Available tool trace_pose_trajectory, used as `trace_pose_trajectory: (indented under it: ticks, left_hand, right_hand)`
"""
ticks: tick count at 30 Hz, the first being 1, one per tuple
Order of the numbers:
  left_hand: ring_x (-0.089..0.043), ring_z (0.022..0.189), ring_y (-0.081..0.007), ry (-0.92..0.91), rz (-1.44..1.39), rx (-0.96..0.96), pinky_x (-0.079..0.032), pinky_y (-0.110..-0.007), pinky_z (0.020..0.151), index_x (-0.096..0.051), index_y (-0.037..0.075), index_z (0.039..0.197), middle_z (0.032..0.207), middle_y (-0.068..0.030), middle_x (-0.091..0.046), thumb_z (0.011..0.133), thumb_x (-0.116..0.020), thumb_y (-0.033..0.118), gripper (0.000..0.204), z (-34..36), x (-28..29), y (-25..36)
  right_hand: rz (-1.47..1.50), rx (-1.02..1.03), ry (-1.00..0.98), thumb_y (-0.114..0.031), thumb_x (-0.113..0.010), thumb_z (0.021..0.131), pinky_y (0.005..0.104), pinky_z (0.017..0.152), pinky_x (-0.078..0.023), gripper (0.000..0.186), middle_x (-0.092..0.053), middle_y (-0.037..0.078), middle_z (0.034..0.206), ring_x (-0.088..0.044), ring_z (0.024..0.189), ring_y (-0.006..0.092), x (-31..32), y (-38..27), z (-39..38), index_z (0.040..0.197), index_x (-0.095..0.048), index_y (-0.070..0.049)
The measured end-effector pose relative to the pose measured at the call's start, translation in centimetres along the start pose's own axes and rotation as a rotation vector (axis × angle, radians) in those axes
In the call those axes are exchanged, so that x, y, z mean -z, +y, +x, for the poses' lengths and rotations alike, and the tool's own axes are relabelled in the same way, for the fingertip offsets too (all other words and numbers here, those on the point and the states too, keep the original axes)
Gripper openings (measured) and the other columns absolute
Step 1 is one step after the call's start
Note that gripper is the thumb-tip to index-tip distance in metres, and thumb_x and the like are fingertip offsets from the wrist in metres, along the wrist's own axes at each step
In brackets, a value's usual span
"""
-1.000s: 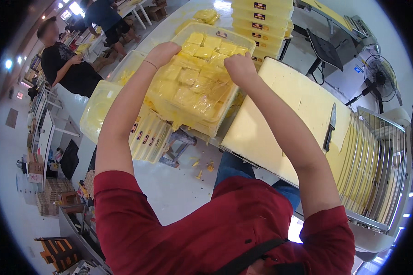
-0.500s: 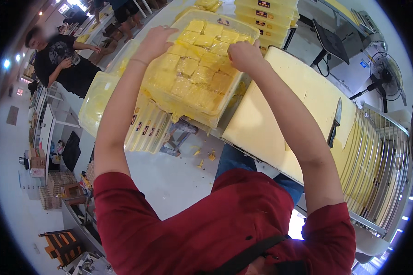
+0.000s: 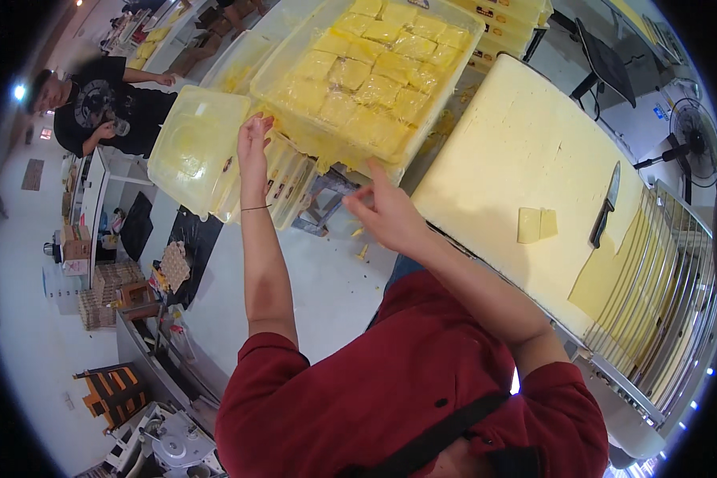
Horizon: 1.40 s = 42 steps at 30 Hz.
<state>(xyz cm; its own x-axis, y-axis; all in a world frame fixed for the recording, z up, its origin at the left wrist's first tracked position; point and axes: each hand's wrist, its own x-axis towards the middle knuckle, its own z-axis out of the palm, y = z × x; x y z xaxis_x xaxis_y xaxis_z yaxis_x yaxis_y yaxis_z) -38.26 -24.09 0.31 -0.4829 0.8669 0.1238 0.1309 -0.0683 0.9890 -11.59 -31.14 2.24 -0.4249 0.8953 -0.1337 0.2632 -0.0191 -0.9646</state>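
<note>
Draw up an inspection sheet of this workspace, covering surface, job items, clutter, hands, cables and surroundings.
Surface: cream-coloured work surface, with metal bars at its right end.
Job items: translucent tub of yellow squares with a glossy, film-like cover; knife and two pale yellow pieces on the work surface.
Clutter: yellow scraps on the floor.
Hands: left hand and right hand both open, holding nothing, near the tub's near side; contact cannot be told.
Cables: nothing seen clearly.
Surroundings: another person in dark clothing at left; stacked yellowish tubs behind the work surface; black fan at right.
</note>
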Motion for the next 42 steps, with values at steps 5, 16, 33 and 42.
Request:
trace_pose_trajectory:
  ticks: [5, 16, 33, 42]
  left_hand:
    - [-0.057, 0.112, -0.0178, -0.145, 0.190, -0.060, -0.043, -0.033, 0.096, -0.056, 0.005, 0.123, 0.120, -0.0096, -0.064, 0.102, -0.053, 0.028, 0.031, 1.7, 0.9, -1.8]
    - [-0.060, 0.096, -0.0128, -0.152, -0.075, -0.124, -0.047, -0.027, 0.086, -0.061, 0.003, 0.106, 0.099, -0.0045, -0.066, 0.102, -0.054, 0.021, 0.020, -0.7, -0.9, 0.6]
    - [-0.051, 0.071, -0.0074, -0.134, 0.056, -0.109, -0.044, -0.023, 0.066, -0.062, 0.005, 0.104, 0.082, 0.0015, -0.058, 0.101, -0.055, 0.015, 0.013, 3.6, 1.1, 0.7]
    - [-0.060, 0.094, -0.0213, 0.194, 0.480, -0.633, -0.047, -0.034, 0.088, -0.059, 0.001, 0.113, 0.100, -0.0118, -0.062, 0.092, -0.064, 0.010, 0.023, 2.6, -0.9, 4.4]
  right_hand:
    - [0.234, 0.058, 0.216, -0.023, -0.065, 0.095, 0.0269, 0.059, -0.047, 0.028, -0.065, 0.005, 0.074, -0.059, 0.066, 0.0099, -2.7, 1.1, 2.7, 0.102, -0.063, 0.004]
    - [0.284, 0.072, 0.120, -0.020, -0.064, 0.096, 0.0229, 0.055, -0.041, 0.019, -0.060, -0.001, 0.068, -0.052, 0.061, 0.0053, -2.0, 0.1, 0.8, 0.092, -0.064, -0.001]
    - [-0.016, 0.045, 0.149, -0.023, -0.067, 0.092, 0.0302, 0.057, -0.045, 0.025, -0.061, 0.007, 0.065, -0.056, 0.058, 0.0147, -0.1, 0.1, -0.8, 0.083, -0.062, -0.001]
    - [-0.333, 0.283, 0.243, -0.020, -0.067, 0.087, 0.0389, 0.064, -0.050, 0.019, -0.062, 0.012, 0.072, -0.062, 0.068, 0.0315, 3.7, -3.4, -2.3, 0.081, -0.061, -0.003]
